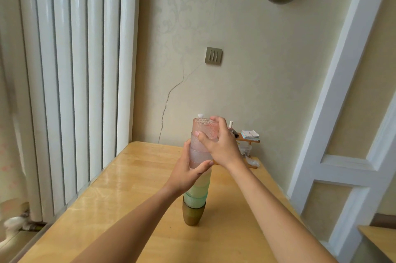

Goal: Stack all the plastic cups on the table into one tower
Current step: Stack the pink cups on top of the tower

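Fingers [201,135] of right hand [220,145] clasping top pink cup [204,129]; left hand [188,173] gripping one tower [198,190], mid-counter [132,194]: pink, green, one brown base cup [192,213].

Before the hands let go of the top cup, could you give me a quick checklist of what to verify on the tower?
1. Top pink cup seated in the cup below: cannot tell; it sits in the stack, but how deep is unclear.
2. Right hand grips the top cup: ok.
3. Left hand steadies the pink section from the side: ok.
4. Tower straight: not ok; the upper part leans slightly off the line of the brown base cup.
5. Base cup flat on the table: ok, it stands upright.
6. Loose cups left on the table: ok, none visible in this view.
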The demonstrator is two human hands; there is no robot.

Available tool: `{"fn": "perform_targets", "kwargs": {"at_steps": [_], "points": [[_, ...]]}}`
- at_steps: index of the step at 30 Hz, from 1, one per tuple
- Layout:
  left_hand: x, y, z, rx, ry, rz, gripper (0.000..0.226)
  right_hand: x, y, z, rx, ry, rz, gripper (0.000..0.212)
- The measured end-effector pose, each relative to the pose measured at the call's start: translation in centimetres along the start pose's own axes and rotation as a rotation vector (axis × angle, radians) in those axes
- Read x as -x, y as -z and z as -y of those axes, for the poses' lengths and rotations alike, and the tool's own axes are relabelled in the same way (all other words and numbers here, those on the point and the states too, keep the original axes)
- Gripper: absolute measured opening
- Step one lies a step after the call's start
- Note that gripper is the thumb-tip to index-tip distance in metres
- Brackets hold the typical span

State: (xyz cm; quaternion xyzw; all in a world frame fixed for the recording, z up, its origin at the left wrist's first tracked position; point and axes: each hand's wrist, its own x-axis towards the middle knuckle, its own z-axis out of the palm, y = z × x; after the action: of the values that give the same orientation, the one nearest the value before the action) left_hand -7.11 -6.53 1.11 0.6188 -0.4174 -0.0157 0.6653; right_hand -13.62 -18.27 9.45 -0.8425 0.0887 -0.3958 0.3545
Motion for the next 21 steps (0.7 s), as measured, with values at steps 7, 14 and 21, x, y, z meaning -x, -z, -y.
{"fn": "perform_targets", "kwargs": {"at_steps": [7,14,21], "points": [[0.0,0.0,-0.7,0.032,-0.005,0.022,0.072,0.0,0.5,-0.9,-0.135,0.012,0.089,0.072],[0.7,1.0,0.0,-0.030,0.081,0.180,0.088,0.9,0.4,-1.4,-0.192,-0.007,0.165,0.095],[4.1,1.5,5.5,-0.143,0.220,0.336,0.101,6.9,-1.9,-6.5,-0.113,-0.095,0.270,0.082]]}}
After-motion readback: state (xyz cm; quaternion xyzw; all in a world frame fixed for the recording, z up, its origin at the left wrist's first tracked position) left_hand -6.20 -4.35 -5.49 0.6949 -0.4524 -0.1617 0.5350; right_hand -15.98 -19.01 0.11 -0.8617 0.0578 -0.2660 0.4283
